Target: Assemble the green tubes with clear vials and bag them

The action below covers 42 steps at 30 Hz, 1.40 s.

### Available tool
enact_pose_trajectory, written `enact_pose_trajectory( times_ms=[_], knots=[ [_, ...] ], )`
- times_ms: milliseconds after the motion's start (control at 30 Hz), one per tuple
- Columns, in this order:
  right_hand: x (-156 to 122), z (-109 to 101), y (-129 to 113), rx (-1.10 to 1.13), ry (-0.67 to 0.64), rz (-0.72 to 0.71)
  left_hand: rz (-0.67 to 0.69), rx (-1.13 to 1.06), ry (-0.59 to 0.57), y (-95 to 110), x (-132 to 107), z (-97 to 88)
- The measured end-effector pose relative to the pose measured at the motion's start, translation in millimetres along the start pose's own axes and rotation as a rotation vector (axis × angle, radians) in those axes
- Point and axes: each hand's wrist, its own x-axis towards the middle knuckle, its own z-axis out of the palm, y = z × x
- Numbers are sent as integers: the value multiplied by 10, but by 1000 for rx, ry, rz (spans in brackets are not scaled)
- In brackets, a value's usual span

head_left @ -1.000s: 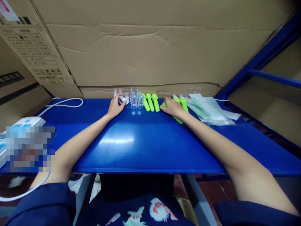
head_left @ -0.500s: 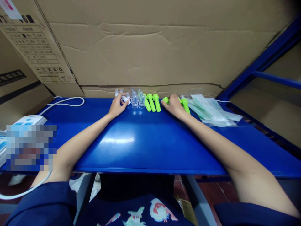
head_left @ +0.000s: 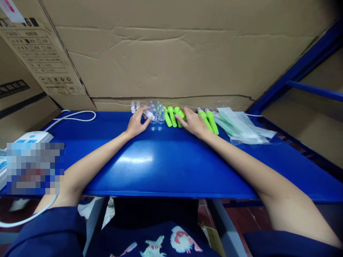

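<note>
Presently, I take the cluster of clear caps [head_left: 161,116] on the blue table [head_left: 160,171] as the reference point. My left hand [head_left: 136,122], at the cluster's left side, is narrowed on a white piece [head_left: 148,114], pinched between thumb and fingers; whether the piece touches the caps I cannot tell. My right hand [head_left: 195,123], to the right of the cluster, is closed on a green piece [head_left: 181,113], whose far portion my palm hides. Green handles [head_left: 171,116] lie just right of the cluster; two clear-tipped green handles [head_left: 211,122] lie farther right of it.

Handling, as I judge it: both held pieces should be light, stiff plastic, smooth enough to slip. Grip the white piece by its opaque body; grip the green one along its stem. The clear caps look brittle and easily toppled; grasp them low, lightly.
</note>
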Motion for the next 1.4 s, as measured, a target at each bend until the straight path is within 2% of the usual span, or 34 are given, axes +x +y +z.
enact_pose_trajectory(
  times_ms=[100,233,333,533,667,933,1200,1400],
  knots=[
    [-37,17,-63,-95,1,-117,41,-62,-8,89,-3,44],
    [-73,25,-162,-194,-20,-250,123,-138,-94,183,-9,58],
    [-88,26,-206,-219,10,-312,190,-177,-163,224,-11,53],
    [-101,20,-237,-208,12,-437,287,-201,-227,274,-21,73],
    [-104,8,-249,-207,2,-447,233,-177,-235,276,-36,75],
    [-99,31,-198,-206,-9,-435,78,-197,-131,250,-49,53],
    [-115,63,-243,-159,52,-614,77,-168,-266,281,-70,47],
    [-113,70,-262,-150,59,-608,114,-148,-274,280,-71,45]
  ],
)
